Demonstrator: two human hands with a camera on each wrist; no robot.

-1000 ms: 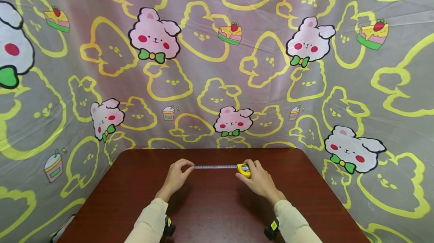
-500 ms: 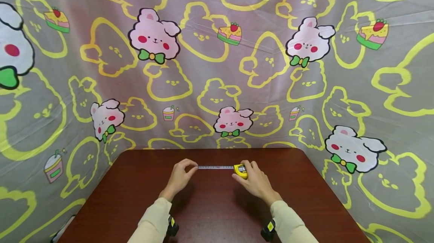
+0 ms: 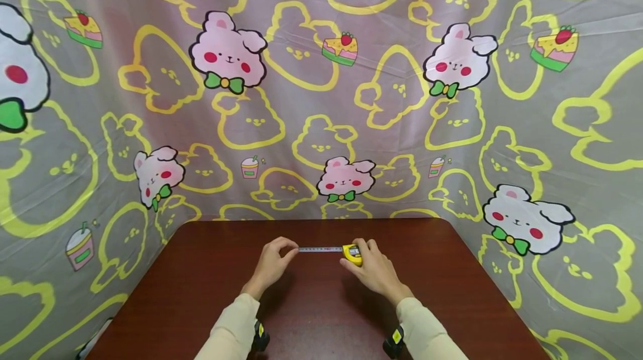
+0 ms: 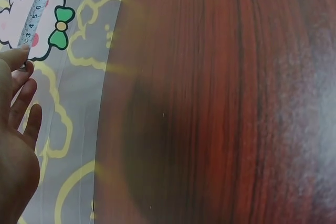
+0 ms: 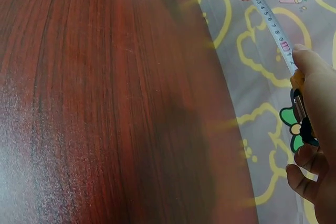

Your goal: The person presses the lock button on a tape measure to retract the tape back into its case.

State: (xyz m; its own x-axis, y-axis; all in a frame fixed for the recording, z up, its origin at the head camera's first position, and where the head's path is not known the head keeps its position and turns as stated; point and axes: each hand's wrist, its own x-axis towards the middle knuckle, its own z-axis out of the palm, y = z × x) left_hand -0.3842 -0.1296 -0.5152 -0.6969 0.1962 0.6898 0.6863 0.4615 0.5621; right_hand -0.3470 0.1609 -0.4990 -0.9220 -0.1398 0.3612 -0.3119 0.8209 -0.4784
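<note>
A yellow and black tape measure (image 3: 353, 255) sits in my right hand (image 3: 377, 270), gripped between thumb and fingers. Its silver blade (image 3: 321, 249) stretches out level to the left, a short length drawn from the case. My left hand (image 3: 272, 264) pinches the end of the blade between thumb and forefinger. In the left wrist view the blade (image 4: 37, 11) shows printed numbers running away from the fingertips. The right wrist view has the case (image 5: 302, 111) partly hidden behind the right hand, with the thumb on the blade near its mouth. Both hands are raised above the table.
A dark reddish-brown wooden table (image 3: 321, 304) lies beneath the hands. Behind it and at both sides hangs a grey curtain (image 3: 301, 92) printed with cartoon rabbits and yellow outlines. Black devices with yellow marks (image 3: 260, 337) are strapped to both wrists.
Both hands have moved closer together, the left one rightward and the right one leftward. The exposed stretch of tape blade between them has become shorter.
</note>
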